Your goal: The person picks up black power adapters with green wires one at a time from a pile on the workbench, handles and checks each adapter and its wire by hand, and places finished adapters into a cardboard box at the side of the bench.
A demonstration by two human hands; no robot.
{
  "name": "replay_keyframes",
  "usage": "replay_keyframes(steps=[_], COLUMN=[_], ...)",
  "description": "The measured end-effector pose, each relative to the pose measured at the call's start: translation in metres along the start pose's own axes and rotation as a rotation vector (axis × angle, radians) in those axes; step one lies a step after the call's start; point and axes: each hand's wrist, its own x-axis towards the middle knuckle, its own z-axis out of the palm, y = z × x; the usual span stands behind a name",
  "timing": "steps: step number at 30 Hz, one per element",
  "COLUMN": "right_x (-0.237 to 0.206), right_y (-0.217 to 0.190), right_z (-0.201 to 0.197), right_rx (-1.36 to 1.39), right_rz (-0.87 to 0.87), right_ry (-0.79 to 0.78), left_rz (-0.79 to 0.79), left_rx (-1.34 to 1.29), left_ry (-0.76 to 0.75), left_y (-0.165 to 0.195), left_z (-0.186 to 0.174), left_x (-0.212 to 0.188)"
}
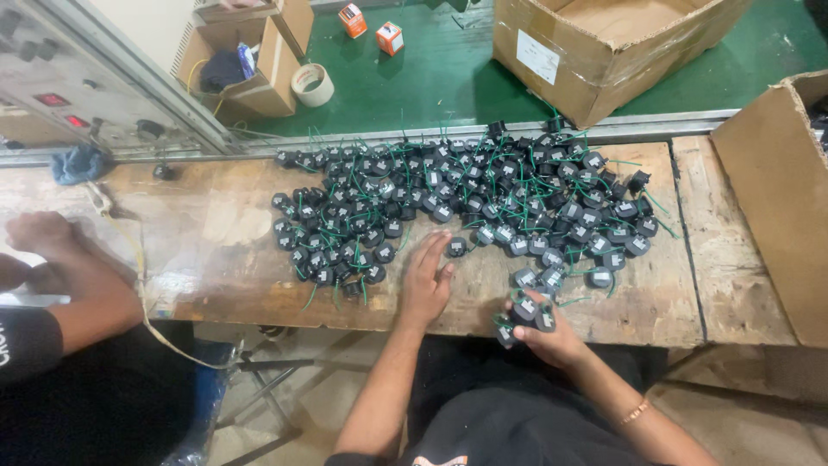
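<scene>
1. We see the counter (216, 250) as bare wood, worn and rough, with pale scuffed patches and open cracks between planks.
2. We read the small black parts (448, 198) as hard plastic with a dull sheen, each trailing thin green plastic-coated wire.
3. The parts held in our right hand (552, 336) show light grey faces, matt.
4. The boxes (604, 43) are plain brown cardboard, matt and creased.
5. The floor (414, 78) looks smooth, green and faintly glossy.
6. The tape roll (312, 85) looks like pale paper.
7. A metal rail (483, 134) edges the counter, dull grey.
</scene>
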Motion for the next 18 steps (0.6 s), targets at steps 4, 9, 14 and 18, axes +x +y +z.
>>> replay_keyframes(steps=[4, 9, 14, 18], right_x=[-0.035, -0.095, -0.104, -0.084], right_y=[-0.04, -0.131, -0.213, -0.22], right_z=[-0.013, -0.07, -0.126, -0.129], right_rx=[-0.912, -1.116, -1.377, -1.558], right_rz=[-0.126, -0.63, -0.669, -0.543], right_ry=[0.227, 0.274, 0.742, 0.908], left_rz=[0.108, 0.088, 0.1, 0.041], left_rx=[0.087, 0.189, 0.07, -0.017], left_ry=[-0.159, -0.203, -0.035, 0.036], left_y=[0.004, 0.006, 0.006, 0.008], left_z=[-0.003, 0.001, -0.001, -0.002], left_x=[0.005, 0.007, 0.006, 0.005])
